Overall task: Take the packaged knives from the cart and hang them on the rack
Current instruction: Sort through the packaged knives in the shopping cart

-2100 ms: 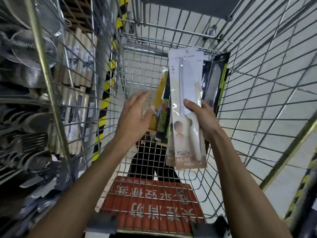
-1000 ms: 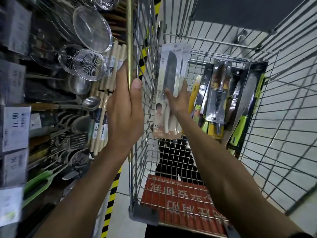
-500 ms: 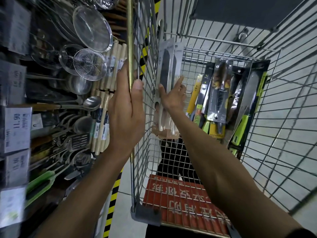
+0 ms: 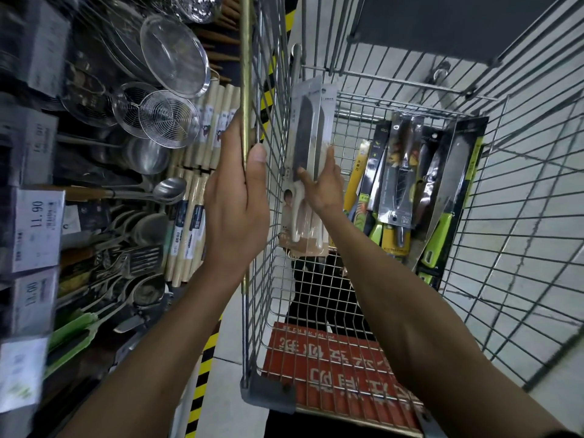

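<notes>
My right hand [image 4: 322,184] holds white packaged knives [image 4: 308,147] upright inside the wire cart [image 4: 275,298], against its left wall. The stack looks like two or three packs with dark blades and pale handles. My left hand [image 4: 237,197] grips the cart's brass-coloured corner post [image 4: 246,90] from outside, thumb on the post. More packaged knives [image 4: 401,181], with black, yellow and green packaging, lean against the cart's far right corner. The rack [image 4: 132,172] of hanging utensils fills the left side.
Wire strainers [image 4: 167,118], ladles and spatulas hang on the rack, beside wrapped rolling pins [image 4: 202,197]. Price tags [image 4: 38,226] line the left edge. A red sign [image 4: 331,365] lies in the cart's near end. Yellow-black tape marks the floor between cart and rack.
My right hand carried the white knife packs from the cart's middle to its left wall and turned them edge-on. My left hand moved out and took hold of the cart's corner post.
</notes>
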